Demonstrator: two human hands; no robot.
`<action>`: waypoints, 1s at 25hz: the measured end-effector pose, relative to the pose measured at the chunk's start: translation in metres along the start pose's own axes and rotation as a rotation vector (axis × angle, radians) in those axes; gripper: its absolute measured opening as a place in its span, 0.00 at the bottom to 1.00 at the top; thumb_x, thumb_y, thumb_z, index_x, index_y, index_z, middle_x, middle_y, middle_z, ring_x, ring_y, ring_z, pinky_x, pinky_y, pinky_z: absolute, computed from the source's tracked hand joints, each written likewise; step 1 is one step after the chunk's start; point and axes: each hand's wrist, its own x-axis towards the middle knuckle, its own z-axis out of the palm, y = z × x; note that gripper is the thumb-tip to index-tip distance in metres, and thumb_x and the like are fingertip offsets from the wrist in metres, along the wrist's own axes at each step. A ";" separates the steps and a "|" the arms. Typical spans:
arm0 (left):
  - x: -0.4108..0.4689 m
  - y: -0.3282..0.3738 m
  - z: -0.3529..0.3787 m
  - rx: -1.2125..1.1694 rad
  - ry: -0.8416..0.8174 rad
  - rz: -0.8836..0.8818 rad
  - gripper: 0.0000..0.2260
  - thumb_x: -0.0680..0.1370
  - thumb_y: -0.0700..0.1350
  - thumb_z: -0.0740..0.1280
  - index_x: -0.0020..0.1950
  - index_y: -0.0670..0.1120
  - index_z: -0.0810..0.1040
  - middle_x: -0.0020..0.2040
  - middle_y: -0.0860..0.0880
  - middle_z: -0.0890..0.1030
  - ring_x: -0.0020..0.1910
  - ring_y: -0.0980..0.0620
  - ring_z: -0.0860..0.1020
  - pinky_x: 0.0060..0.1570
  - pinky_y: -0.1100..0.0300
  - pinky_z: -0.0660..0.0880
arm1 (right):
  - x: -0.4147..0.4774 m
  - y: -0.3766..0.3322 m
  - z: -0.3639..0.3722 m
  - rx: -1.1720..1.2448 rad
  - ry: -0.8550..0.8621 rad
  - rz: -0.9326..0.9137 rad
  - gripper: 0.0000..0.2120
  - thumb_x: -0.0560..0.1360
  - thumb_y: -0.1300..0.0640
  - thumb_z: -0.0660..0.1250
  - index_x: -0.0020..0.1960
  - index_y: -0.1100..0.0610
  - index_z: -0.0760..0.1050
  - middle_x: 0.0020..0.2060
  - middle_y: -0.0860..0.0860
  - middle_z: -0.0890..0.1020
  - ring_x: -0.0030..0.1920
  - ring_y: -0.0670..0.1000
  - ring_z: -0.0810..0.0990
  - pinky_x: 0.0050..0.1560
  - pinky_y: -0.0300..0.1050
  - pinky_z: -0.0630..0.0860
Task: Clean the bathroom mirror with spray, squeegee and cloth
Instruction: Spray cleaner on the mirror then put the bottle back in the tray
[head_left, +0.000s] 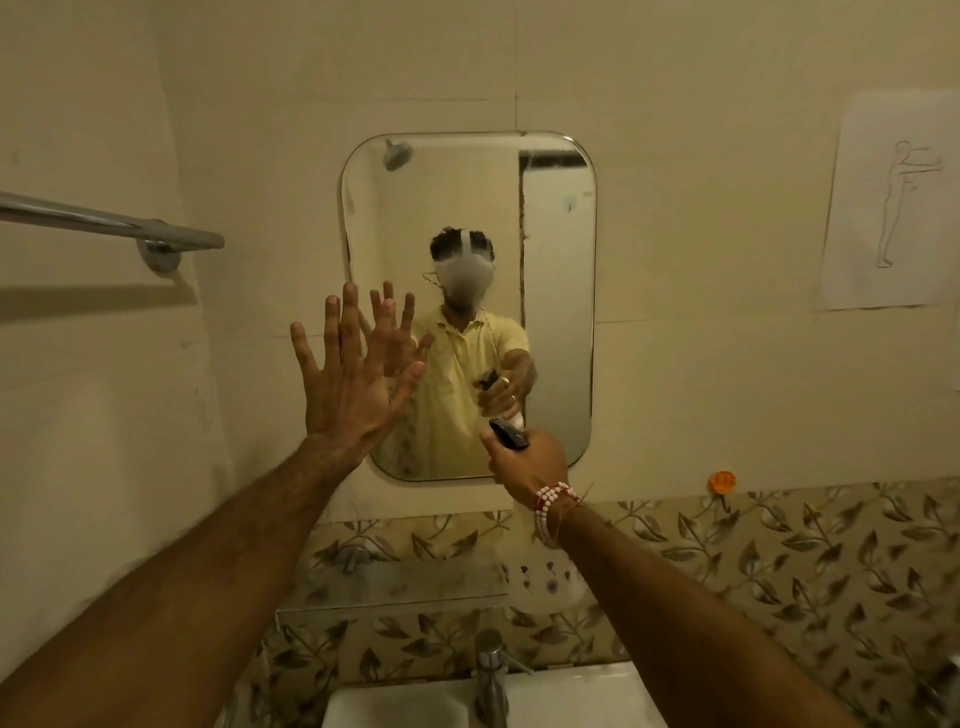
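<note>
Mostly hidden inside the curled right hand, a spray bottle; left hand splayed, empty.

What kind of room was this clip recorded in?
A bathroom, probably a small domestic one: a wall mirror hangs above a white sink with a tap, a towel rail is on the left wall, and a shower head shows in the reflection.
</note>
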 end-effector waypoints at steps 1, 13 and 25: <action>-0.002 0.004 0.002 -0.001 -0.007 0.002 0.38 0.81 0.70 0.44 0.86 0.52 0.43 0.85 0.41 0.38 0.84 0.42 0.39 0.78 0.30 0.39 | -0.001 0.006 -0.003 -0.042 0.022 0.012 0.19 0.74 0.42 0.71 0.37 0.58 0.79 0.33 0.54 0.82 0.35 0.54 0.81 0.36 0.46 0.79; -0.015 0.048 0.023 -0.087 -0.037 0.039 0.38 0.81 0.70 0.44 0.86 0.52 0.43 0.83 0.46 0.32 0.84 0.43 0.39 0.79 0.31 0.39 | 0.004 0.060 -0.064 -0.107 0.271 0.188 0.18 0.74 0.43 0.70 0.42 0.59 0.82 0.31 0.53 0.80 0.37 0.57 0.79 0.42 0.46 0.77; -0.002 0.050 0.017 -0.135 -0.037 0.023 0.37 0.81 0.70 0.44 0.85 0.54 0.41 0.81 0.47 0.28 0.84 0.43 0.37 0.78 0.30 0.39 | 0.026 -0.024 -0.049 0.016 0.297 -0.127 0.17 0.75 0.46 0.71 0.30 0.48 0.72 0.26 0.45 0.75 0.28 0.47 0.73 0.32 0.43 0.74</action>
